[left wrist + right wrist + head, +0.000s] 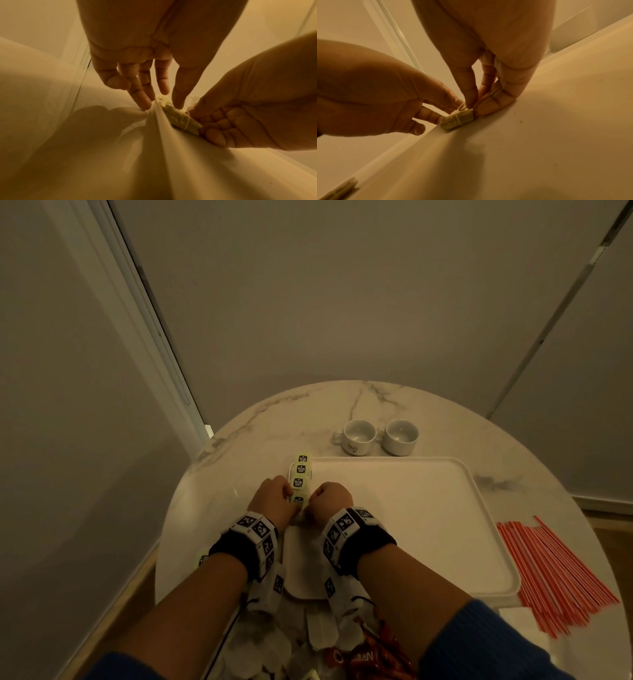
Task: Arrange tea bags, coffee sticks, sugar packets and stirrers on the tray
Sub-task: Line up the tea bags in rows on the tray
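Your left hand (274, 499) and right hand (330, 499) both pinch the string-wrapped tea bag (457, 119) at the flat white tray's (411, 525) left rim. Letting go unevenly could tip it onto the marble counter (219, 508) or knock the green-tagged row (301, 470) askew.

Veined, polished marble table (428, 419), smooth matt tray (411, 508), glossy ceramic cups (359, 436), fibrous paper tea bag (457, 119).

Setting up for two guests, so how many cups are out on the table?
2. Both white cups stand side by side on the marble table, just beyond the tray's far edge: one to the left, one to the right. None appear hidden.
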Tool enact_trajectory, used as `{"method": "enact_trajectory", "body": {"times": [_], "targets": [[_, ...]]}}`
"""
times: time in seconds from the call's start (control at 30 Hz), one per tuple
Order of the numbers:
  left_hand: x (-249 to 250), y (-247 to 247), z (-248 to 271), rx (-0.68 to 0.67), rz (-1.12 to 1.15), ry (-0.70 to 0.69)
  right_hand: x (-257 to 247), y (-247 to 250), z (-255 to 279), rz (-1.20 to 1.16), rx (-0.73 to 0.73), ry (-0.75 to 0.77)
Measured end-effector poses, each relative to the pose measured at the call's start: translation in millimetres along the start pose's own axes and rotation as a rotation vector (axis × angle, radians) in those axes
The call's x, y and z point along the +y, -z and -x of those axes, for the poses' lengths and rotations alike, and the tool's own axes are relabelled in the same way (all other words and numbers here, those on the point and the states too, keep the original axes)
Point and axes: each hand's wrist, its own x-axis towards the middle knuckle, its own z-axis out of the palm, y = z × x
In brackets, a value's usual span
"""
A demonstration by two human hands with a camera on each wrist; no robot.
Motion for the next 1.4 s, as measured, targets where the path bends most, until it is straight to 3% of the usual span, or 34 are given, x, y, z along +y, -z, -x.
{"method": "enact_trajectory", "body": {"times": [0.37,0.8,1.13,1.4], "targets": [[-13.9,-4.0,-2.1,-0.066,0.038,-0.006,-1.7,0.2,4.9,-0.015,0.022,0.004],[-11.4,-10.4,-7.7,-0.048,0.176,0.007,-0.9,0.6,2.7,-0.003,-0.035,-0.014],[-18.4,-16.3,-17.8,-0.127,0.029,0.093,-3.4,-1.9,3.3,-0.002,-0.06,0.011],[-7.2,-8.4,-6.8,-0.058,0.099,0.085,-4.4,4.6,9.9,-0.065,-0.077,-0.021]]}}
